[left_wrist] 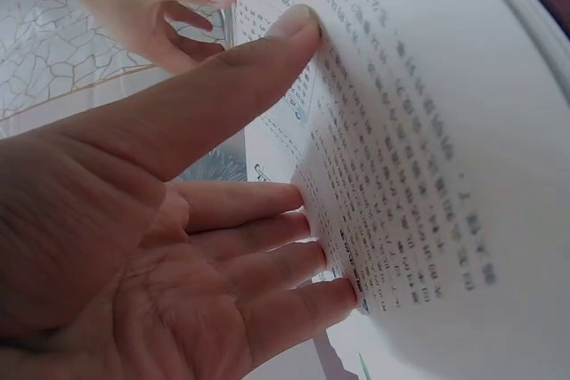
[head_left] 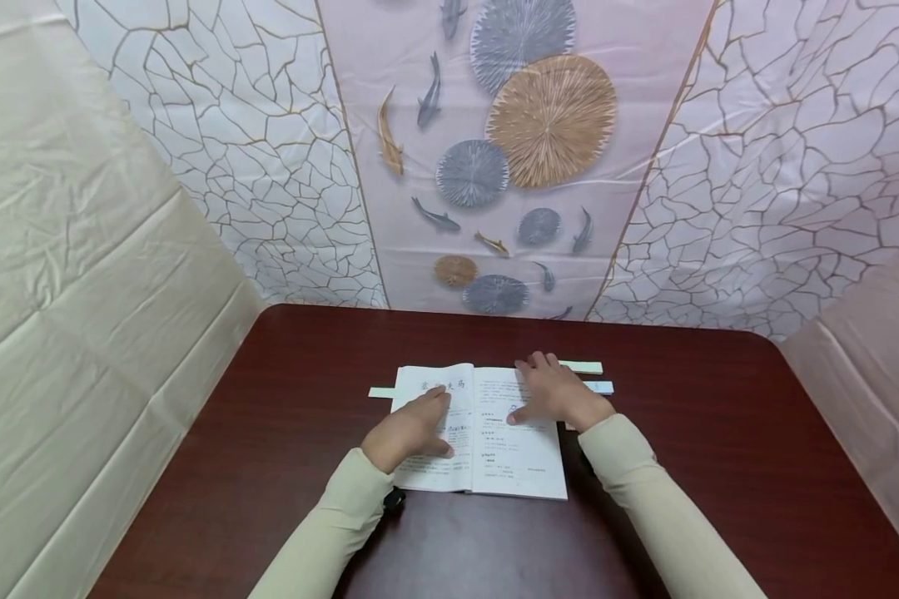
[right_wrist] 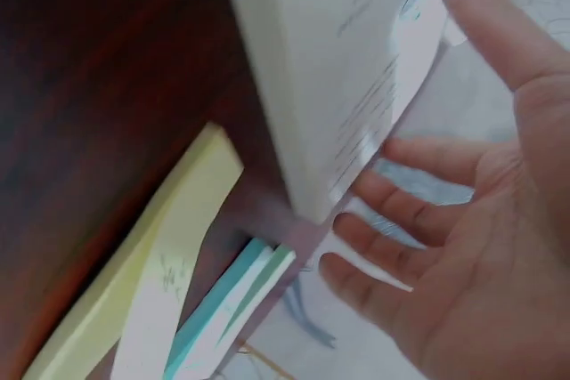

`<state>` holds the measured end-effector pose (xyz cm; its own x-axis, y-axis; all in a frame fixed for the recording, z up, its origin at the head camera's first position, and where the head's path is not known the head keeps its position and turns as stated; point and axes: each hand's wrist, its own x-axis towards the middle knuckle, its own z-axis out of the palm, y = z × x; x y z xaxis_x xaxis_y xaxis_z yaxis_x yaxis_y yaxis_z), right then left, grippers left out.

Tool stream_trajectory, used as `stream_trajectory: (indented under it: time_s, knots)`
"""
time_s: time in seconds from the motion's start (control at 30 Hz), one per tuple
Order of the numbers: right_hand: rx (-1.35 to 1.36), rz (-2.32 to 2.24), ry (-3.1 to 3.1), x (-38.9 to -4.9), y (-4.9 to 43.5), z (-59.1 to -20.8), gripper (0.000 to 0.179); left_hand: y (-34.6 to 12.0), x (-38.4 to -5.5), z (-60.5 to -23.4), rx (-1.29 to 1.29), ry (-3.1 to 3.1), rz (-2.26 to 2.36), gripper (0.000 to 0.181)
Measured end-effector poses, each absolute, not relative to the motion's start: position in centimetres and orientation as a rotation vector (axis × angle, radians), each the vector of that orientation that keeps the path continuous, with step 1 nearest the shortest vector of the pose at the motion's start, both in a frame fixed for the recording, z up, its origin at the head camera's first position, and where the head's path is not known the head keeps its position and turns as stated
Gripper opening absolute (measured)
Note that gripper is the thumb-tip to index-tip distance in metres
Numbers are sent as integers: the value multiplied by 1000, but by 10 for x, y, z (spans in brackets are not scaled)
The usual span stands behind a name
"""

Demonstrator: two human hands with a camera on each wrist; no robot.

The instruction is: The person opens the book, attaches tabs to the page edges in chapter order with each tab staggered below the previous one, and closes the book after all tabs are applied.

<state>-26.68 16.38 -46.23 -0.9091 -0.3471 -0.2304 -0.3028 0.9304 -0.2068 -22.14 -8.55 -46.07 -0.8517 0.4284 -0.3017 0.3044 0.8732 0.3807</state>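
An open book [head_left: 520, 474] with printed pages lies flat on the dark red-brown table. My left hand [head_left: 412, 428] is on the left page; in the left wrist view its thumb and extended fingertips touch the printed paper [left_wrist: 419, 131]. Over the outer upper part of the right page is my right hand [head_left: 558, 395], thumb on the print and fingers spread toward the top edge. The right wrist view shows those fingers [right_wrist: 374, 287] loosely extended by the book's corner, gripping nothing.
A pale green paper strip [head_left: 381, 392] sticks out left of the book. To its right are a light green strip [head_left: 584, 367], a pale blue one [head_left: 599, 387] and a yellow sticky-note pad [right_wrist: 169, 264]. A patterned cloth [head_left: 494, 249] hangs behind the table [head_left: 689, 433].
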Motion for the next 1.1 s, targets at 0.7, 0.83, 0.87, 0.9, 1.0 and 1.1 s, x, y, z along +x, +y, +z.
stream_trajectory:
  time_s: [0.7,0.83,0.87,0.9,1.0,1.1]
  knots:
    - [-555,-227,2969,-256,163,-470,86,-88,-223,-461,541,2659,429,90]
    - [-554,-305,3021,-256,170,-468,80,-87,-224,-464,545,2650,439,90]
    - [-534,-364,3031,-256,173,-466,77,-87,-224,-465,545,2648,446,89]
    - [-502,-452,3028,-257,175,-464,73,-87,-224,-465,543,2647,455,89]
    - [-389,-813,2974,-258,182,-458,64,-87,-224,-464,554,2648,471,88]
    - [-262,-1252,2807,-251,187,-452,67,-87,-222,-463,568,2647,478,86]
